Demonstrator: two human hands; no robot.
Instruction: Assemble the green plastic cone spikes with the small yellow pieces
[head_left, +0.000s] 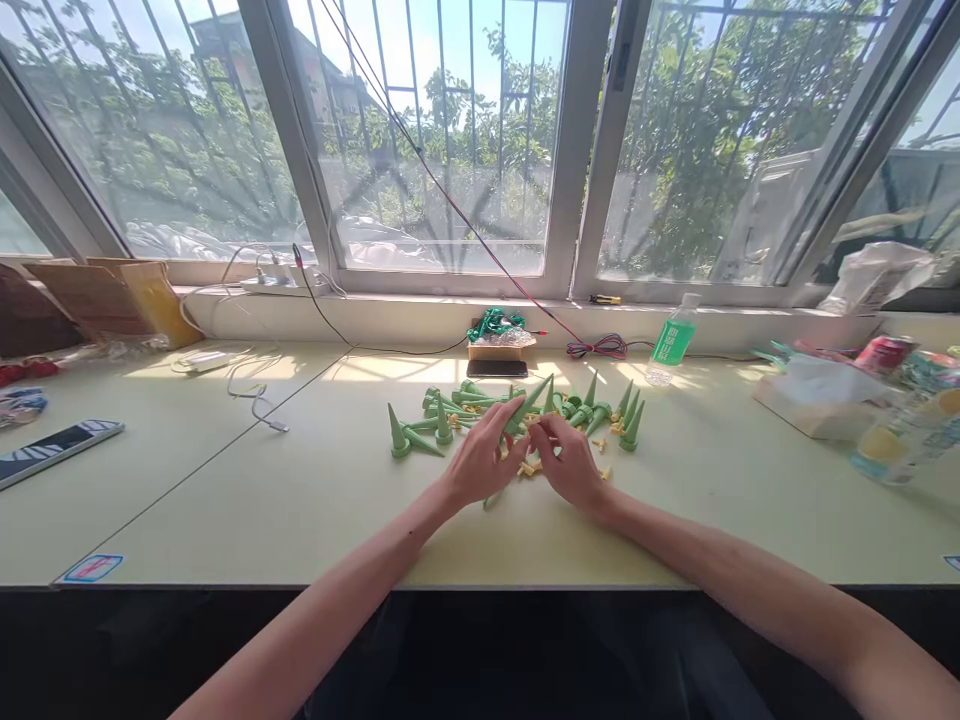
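Left hand (pixel 480 462): grasps a green cone (pixel 527 403), its tip slanting up and away, so the wide end faces the other hand.
Right hand (pixel 571 466): fingertips are bunched at that cone's wide end; I cannot tell whether they pinch anything.
Cone heap (pixel 450 405): lies just beyond both hands, some cones upright, some fallen, close for picking.
Yellow pieces (pixel 529 468): scattered on the surface (pixel 300 500) beneath the hands.
Behind: phone (pixel 496 368) and green bottle (pixel 673 340), well apart.
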